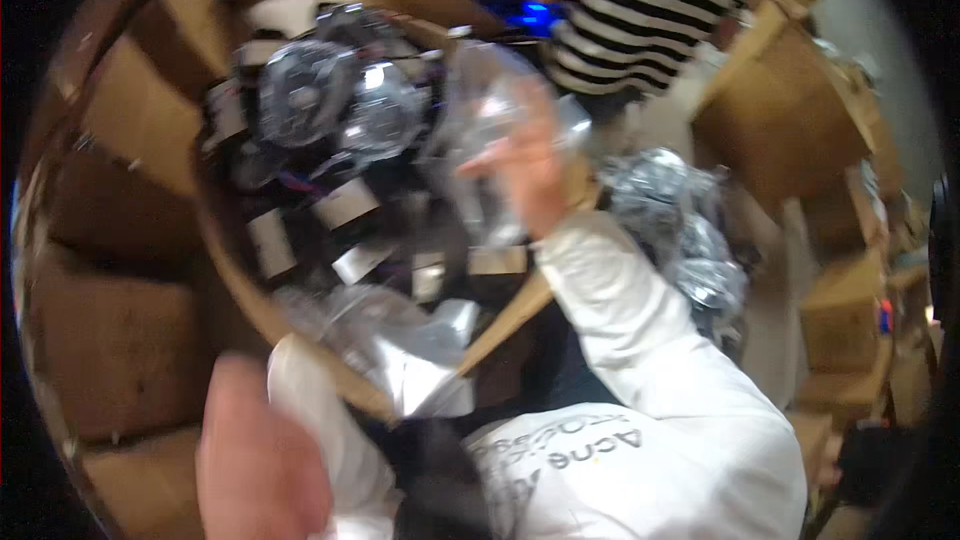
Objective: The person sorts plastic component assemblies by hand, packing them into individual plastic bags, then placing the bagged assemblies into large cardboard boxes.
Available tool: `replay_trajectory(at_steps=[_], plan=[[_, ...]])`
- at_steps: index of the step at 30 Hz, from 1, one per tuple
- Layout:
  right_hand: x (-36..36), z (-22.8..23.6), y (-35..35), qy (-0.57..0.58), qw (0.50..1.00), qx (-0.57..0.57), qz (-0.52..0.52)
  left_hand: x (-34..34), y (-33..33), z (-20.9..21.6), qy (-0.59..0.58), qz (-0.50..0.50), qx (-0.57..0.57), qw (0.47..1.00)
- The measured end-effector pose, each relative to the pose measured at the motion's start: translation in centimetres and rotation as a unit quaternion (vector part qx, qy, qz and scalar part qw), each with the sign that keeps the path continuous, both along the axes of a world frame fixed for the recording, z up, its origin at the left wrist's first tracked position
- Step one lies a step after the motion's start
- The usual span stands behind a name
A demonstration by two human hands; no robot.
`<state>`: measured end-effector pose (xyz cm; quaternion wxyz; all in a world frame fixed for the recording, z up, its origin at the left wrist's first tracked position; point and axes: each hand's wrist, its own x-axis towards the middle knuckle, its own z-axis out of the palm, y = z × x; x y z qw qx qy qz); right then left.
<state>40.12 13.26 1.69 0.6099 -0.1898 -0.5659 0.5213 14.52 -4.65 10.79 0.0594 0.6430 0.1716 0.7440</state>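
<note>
My right hand (535, 165) reaches over the right side of a large cardboard box (235, 280), its thumb and fingers apart. Clear plastic film (485, 90) lies against that hand; I see no grip on it. My left hand (260, 460) is near the lower left, outside the box and smeared by motion, so its fingers do not show. Inside the box are round items in clear plastic bags (305, 90), dark pieces and several pale cards (347, 202). A crumpled clear bag (400, 340) hangs over the box's near edge.
More cardboard boxes (110, 340) stand along the left, and others (785, 110) on the right. Plastic-wrapped items (675, 225) sit just right of the box. A person in a striped shirt (650, 10) stands at the far side, near blue lights (535, 15).
</note>
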Motion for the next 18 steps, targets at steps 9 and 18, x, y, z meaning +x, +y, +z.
replay_trajectory(at_steps=[9,18], plan=[[-3.2,-1.3,-1.8,-0.379,0.923,0.030,-0.063,4.1,-1.0,3.3,-0.038,-0.456,0.103,0.883],[-3.3,-2.3,-1.1,-0.374,0.927,-0.018,-0.018,3.4,-4.6,4.8,-0.009,-0.751,0.150,0.643]])
